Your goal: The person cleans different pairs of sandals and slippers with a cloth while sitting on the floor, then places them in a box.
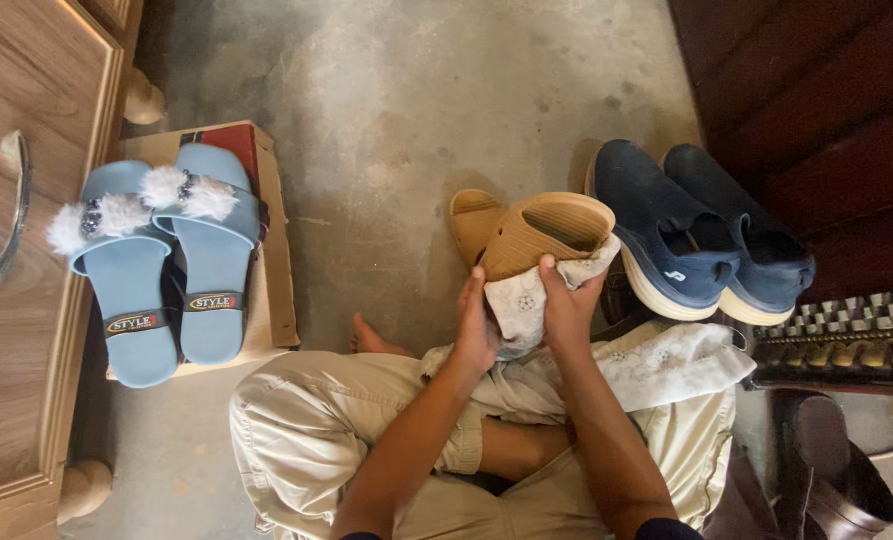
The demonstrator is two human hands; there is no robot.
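1. The left hand (474, 335) curls its fingers around the tan sandal (546, 233), steadying it above the lap.
2. The right hand (566, 305) pinches a white cloth (526, 300) against the sandal's side, fingers closed on it for rubbing.
3. Right of the sandal sit navy shoes (701, 235); well left, blue slippers (161, 260) rest on a cardboard box (271, 250).

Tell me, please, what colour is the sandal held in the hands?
The sandal is tan, a light yellowish brown; the head view shows it.

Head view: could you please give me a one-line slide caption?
Both hands, left hand and right hand, wipe a tan slipper with a white cloth.
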